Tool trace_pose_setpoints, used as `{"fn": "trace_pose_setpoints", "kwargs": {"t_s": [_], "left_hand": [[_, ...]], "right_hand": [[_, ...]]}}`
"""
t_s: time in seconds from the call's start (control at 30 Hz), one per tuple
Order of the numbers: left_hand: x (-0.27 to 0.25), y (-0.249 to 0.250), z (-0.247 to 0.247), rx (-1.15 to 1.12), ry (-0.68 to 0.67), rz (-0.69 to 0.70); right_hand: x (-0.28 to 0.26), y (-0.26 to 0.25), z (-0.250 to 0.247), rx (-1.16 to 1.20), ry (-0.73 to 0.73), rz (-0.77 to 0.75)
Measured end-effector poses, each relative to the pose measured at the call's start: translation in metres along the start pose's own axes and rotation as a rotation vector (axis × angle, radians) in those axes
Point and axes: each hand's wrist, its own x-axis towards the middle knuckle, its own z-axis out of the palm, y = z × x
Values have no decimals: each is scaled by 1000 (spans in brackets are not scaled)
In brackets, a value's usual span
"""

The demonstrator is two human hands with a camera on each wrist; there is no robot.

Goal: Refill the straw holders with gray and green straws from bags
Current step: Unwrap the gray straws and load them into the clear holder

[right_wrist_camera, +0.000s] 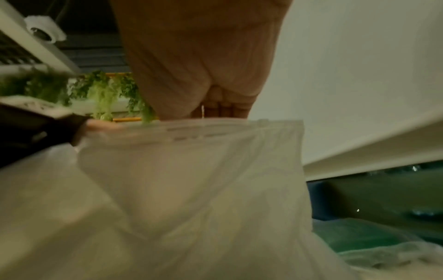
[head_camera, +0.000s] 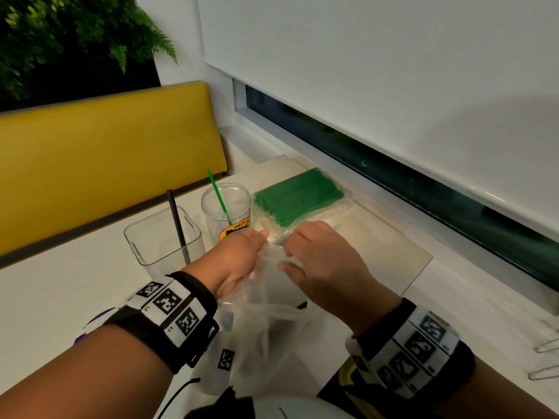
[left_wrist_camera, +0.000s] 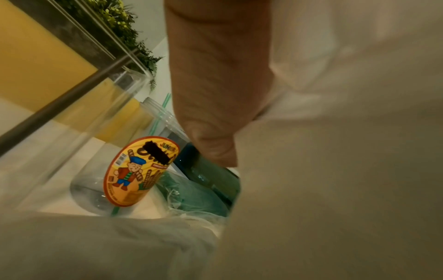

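Note:
Both hands grip the top edge of a clear plastic bag [head_camera: 266,303] in front of me; its zip edge [right_wrist_camera: 191,132] fills the right wrist view. My left hand [head_camera: 242,252] pinches the bag's left side, my right hand [head_camera: 314,255] its right side. What the bag holds cannot be seen. Behind the hands lies a bag of green straws [head_camera: 298,196]. A round clear holder [head_camera: 227,210] with a yellow label [left_wrist_camera: 141,170] holds one green straw [head_camera: 217,195]. A square clear holder [head_camera: 163,234] holds one gray straw [head_camera: 178,225].
Everything stands on a white table [head_camera: 60,297] with a yellow bench back [head_camera: 106,152] behind it. A window sill [head_camera: 453,267] and lowered blind [head_camera: 393,71] run along the right. Green foliage [head_camera: 60,34] hangs at the upper left.

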Motion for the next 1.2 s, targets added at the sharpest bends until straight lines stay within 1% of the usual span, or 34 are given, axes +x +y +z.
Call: {"fn": "trace_pose_setpoints", "kwargs": {"t_s": [0.07, 0.1, 0.17, 0.2, 0.27, 0.3, 0.37, 0.43, 0.5, 0.53, 0.57, 0.6, 0.63, 0.67, 0.73, 0.77, 0.8, 0.83, 0.87, 0.9, 0.93, 0.97, 1.03, 1.07, 1.1, 1.13, 1.2], "left_hand": [[-4, -1, 3, -91, -36, 12], [-6, -2, 3, -75, -48, 28], [-10, -4, 0, -28, -68, 55], [-10, -6, -4, -18, -73, 52], [-11, -10, -12, 2, -72, 35], [-10, -13, -15, 52, -68, 36], [-10, -17, -19, 274, -70, 56], [-10, -24, -18, 626, -78, 68], [-12, -28, -18, 985, -75, 47], [-13, -29, -18, 1119, -88, 28], [-12, -30, -18, 1184, -120, 0], [-8, -33, -19, 1193, -165, -19], [-7, -33, -18, 1106, -182, -30], [-5, -33, -17, 904, -164, -36], [-11, -27, -5, 181, -126, -119], [-16, -19, 1, -189, -134, -197], [-21, -13, 2, -449, -156, -252], [-25, -7, 1, -594, -192, -287], [-29, -3, 1, -605, -206, -287], [-27, -3, -1, -522, -195, -245], [-25, -6, -3, -321, -160, -134], [-23, -9, -6, -48, -123, -19], [-23, -16, -9, 468, -97, 184], [-25, -18, -8, 667, -86, 268], [-25, -20, -7, 818, -45, 316], [-26, -22, -10, 951, 6, 288], [-25, -26, -17, 1128, 31, 149]], "right_hand": [[5, 4, 16, -62, -93, 65], [4, 9, 25, -53, -125, 71], [0, 19, 39, -42, -112, 5], [-1, 26, 39, -22, -86, 11], [-3, 44, 36, 34, -69, 120], [-2, 51, 33, 32, -94, 184], [-5, 58, 29, -17, -149, 192], [-6, 56, 28, 24, -190, 192], [-6, 55, 30, -9, -163, 194], [-5, 52, 30, -41, -184, 183], [-4, 50, 30, -105, -246, 151], [-4, 44, 29, -143, -344, 110], [-5, 37, 28, -153, -425, 56], [-7, 29, 27, -134, -457, -7], [-6, 14, 29, -31, -456, -71], [-4, 9, 30, 31, -439, -43], [1, 7, 29, 110, -437, 37], [6, 7, 25, 234, -467, 178], [12, 8, 18, 392, -517, 334], [16, 9, 12, 546, -552, 448], [19, 11, 8, 656, -550, 489], [21, 12, 3, 709, -529, 499], [24, 16, -3, 776, -502, 535], [25, 18, -6, 821, -480, 568], [25, 22, -7, 869, -453, 600], [24, 24, -9, 927, -433, 618], [20, 29, -11, 964, -418, 619]]}}
